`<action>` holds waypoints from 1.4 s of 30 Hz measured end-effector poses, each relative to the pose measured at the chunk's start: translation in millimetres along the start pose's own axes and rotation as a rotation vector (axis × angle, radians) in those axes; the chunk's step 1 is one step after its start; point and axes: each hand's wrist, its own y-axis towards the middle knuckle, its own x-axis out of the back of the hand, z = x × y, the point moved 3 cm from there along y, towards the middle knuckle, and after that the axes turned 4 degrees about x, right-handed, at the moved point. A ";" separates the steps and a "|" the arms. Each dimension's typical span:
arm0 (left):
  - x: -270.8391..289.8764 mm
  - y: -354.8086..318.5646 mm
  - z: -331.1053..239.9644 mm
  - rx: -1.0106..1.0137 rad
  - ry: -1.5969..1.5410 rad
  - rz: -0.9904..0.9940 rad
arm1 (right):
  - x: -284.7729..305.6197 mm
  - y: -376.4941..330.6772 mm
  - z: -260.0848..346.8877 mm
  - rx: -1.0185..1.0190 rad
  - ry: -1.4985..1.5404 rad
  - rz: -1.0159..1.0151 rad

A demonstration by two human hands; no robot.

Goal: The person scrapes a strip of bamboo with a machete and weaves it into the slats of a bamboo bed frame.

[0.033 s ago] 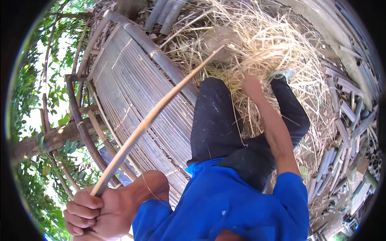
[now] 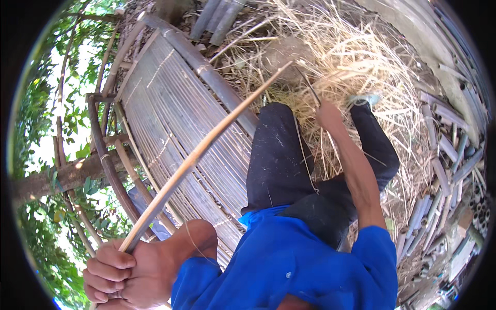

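Left hand [image 2: 111, 276] has its fingers curled tight around one end of a stick [image 2: 191, 160], with a bit of that end poking out below the fist. The rest of the stick runs up and away to the right of that hand, pale brown and a little bowed in this view, darker along its lower side. Its far tip sits just ahead and to the left of the right hand [image 2: 328, 114].

Right hand is closed into a fist around a knife [image 2: 310, 88]. Handle's mostly hidden in the grip, so I can't tell much about it. The thin dark blade points forward and left out of that hand, and its end is just beside the stick's tip. Can't tell if they're touching.

Ahead of the right hand and off to its right there's a big loose spread of straw [image 2: 361, 62], pale yellow and tangled. The pants [image 2: 274, 150], black with pale bits on them, are on both sides of the right hand, one leg left and one right. Blue shirt [image 2: 289, 253] is nearer the wearer than the right hand.

Ahead and to the right of the left hand is a slatted bench [image 2: 170, 103], with the stick crossing over it from this angle. Leaves [image 2: 41, 243] are left of that hand, and cut poles [image 2: 447, 147] are piled well off to the right of the right hand.
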 end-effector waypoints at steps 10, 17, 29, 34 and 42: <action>-36.6 -41.2 -8.5 -0.042 -0.070 0.148 | 134.2 -197.1 198.1 0.648 0.261 -0.185; -51.2 -67.0 -25.4 -0.069 0.012 0.120 | 175.0 -287.2 243.4 0.964 0.317 -0.264; -40.4 -62.7 -27.7 -0.081 0.071 0.087 | 139.1 -236.4 220.5 0.736 0.220 -0.217; -41.2 -58.0 -25.3 -0.035 -0.059 0.120 | 138.6 -245.0 223.0 0.807 0.225 -0.172; -39.1 -53.7 -9.5 -0.200 0.083 -0.060 | 123.9 -211.9 206.2 0.785 0.193 -0.179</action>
